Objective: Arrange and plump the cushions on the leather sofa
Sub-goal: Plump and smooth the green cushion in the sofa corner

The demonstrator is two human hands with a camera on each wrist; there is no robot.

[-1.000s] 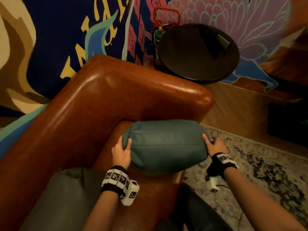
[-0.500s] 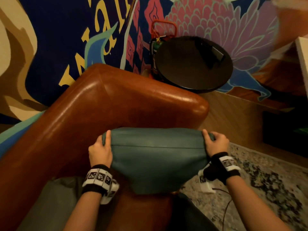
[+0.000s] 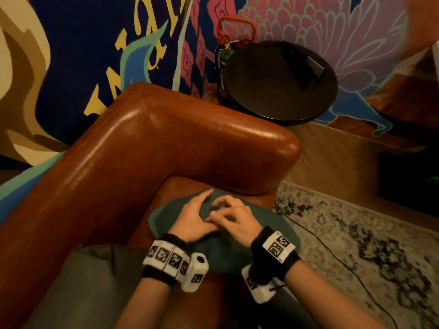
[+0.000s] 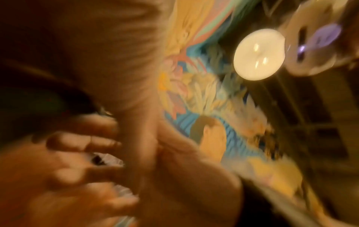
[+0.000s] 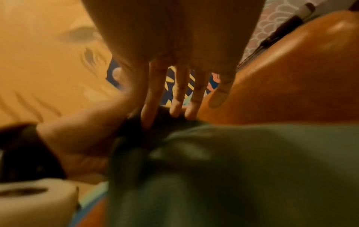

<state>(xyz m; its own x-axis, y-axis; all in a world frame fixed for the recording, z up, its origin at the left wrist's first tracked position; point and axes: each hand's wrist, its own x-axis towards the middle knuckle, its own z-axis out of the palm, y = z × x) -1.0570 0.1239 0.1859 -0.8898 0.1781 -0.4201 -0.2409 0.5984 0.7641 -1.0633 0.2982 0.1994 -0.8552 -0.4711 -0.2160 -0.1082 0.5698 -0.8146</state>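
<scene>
A teal cushion [image 3: 160,219] lies flat on the seat of the brown leather sofa [image 3: 190,138], in the corner by the armrest. Both hands rest side by side on its top middle. My left hand [image 3: 194,217] lies palm down with its fingers out. My right hand [image 3: 234,218] touches it, fingers loosely spread. In the right wrist view my right hand [image 5: 174,110] presses straight fingers into the dented cushion [image 5: 242,169], beside the sofa arm [image 5: 291,76]. The left wrist view is blurred by motion.
An olive-grey cushion [image 3: 95,281] sits on the seat at lower left. A round black side table [image 3: 280,79] and a red-handled canister [image 3: 223,58] stand behind the armrest. A patterned rug [image 3: 356,245] with a thin black cable [image 3: 332,255] lies to the right.
The cushion, gripped by both ends and stretched above the seat, now lies on the seat. Both hands left its ends and came together on its top.
</scene>
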